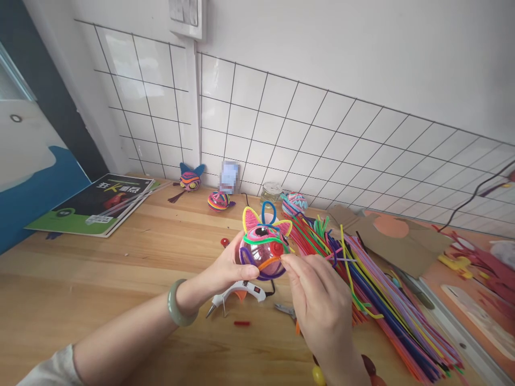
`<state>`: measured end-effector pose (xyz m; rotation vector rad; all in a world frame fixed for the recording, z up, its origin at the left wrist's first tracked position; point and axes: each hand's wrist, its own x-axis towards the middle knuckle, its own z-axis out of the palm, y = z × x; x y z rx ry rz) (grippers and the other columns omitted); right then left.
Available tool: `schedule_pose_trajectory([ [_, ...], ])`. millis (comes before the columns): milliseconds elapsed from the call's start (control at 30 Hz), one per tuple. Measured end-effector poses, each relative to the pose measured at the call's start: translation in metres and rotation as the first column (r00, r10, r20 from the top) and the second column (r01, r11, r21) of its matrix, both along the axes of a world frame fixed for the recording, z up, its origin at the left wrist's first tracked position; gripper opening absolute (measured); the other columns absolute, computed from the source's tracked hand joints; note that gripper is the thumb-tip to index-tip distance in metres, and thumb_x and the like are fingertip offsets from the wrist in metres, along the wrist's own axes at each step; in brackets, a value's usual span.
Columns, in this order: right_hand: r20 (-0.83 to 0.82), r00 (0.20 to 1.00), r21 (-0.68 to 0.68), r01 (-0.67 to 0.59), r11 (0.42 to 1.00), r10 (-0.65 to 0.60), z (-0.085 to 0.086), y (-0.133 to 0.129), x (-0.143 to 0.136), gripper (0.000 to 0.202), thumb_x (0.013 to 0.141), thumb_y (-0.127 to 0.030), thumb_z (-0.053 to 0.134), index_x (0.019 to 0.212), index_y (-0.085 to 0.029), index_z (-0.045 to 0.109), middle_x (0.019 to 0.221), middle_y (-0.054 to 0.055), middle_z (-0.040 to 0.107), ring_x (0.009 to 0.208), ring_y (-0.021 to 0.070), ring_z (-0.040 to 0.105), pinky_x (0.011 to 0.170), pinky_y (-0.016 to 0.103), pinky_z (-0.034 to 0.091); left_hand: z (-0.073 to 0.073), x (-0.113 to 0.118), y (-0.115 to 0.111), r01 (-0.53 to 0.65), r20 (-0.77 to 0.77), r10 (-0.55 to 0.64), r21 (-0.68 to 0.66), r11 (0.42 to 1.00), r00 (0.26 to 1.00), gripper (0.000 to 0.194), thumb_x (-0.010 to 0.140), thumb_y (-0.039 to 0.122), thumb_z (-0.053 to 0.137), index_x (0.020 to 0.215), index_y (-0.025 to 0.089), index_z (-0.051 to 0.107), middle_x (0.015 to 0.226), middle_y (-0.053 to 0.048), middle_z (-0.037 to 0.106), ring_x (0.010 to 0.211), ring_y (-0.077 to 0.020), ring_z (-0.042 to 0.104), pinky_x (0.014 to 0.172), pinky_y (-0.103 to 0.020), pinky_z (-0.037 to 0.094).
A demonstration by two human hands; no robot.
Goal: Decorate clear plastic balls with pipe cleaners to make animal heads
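Note:
A clear ball ornament with pink and yellow cat ears, a blue loop on top and a red nose is raised over the table. My left hand is closed around its left side, thumb at the front. On the ball's lower front lies an orange pipe cleaner, and purple and green ones curve around it. My right hand pinches at the orange strip's right end; the fingertips partly hide it. Below the ball are a white glue gun, a short red pipe cleaner piece and partly hidden pliers.
Bundled pipe cleaners spread over the right side, near cardboard. Along the tiled wall stand a blue-eared ball, a striped ball, a glass jar and a pastel ball. A book lies left.

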<state>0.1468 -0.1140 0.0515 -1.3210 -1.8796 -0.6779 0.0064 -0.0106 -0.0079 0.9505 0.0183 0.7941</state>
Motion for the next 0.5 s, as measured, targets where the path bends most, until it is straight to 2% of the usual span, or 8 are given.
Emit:
schedule_pose_trajectory([
  [167,0.064,0.998,-0.002,-0.025,1.0,0.025,0.0031,-0.001,0.0053,0.018,0.089,-0.001,0.056,0.104,-0.01,0.061,0.075,0.01,0.063,0.07,0.0193,0.053,0.064,0.033,0.046,0.0066,-0.0014,-0.0019,0.048,-0.021,-0.048,-0.014,0.999,0.999,0.068,0.065,0.034,0.084,0.124,0.017,0.055,0.123,-0.015,0.064,0.111,-0.0296,0.063,0.099,-0.044,0.045],
  [300,0.092,0.995,-0.009,-0.036,0.999,0.037,0.0047,-0.0017,0.007,0.018,0.091,-0.001,0.053,0.105,-0.009,0.061,0.076,0.011,0.064,0.071,0.0201,0.053,0.064,0.034,0.046,0.007,-0.002,-0.0019,0.058,-0.04,-0.058,-0.014,0.998,0.997,0.064,0.066,0.03,0.083,0.123,0.017,0.055,0.118,-0.014,0.066,0.107,-0.0268,0.063,0.097,-0.041,0.046],
  [500,0.038,0.999,0.043,0.023,0.999,-0.024,0.0004,-0.0004,-0.0015,0.014,0.089,-0.006,0.062,0.101,-0.012,0.06,0.075,0.007,0.067,0.069,0.0181,0.061,0.068,0.032,0.049,0.0038,-0.0025,-0.0008,-0.044,-0.071,0.047,0.043,0.998,0.996,0.063,0.07,0.032,0.08,0.125,0.02,0.052,0.126,-0.013,0.061,0.108,-0.0261,0.062,0.097,-0.042,0.045],
])
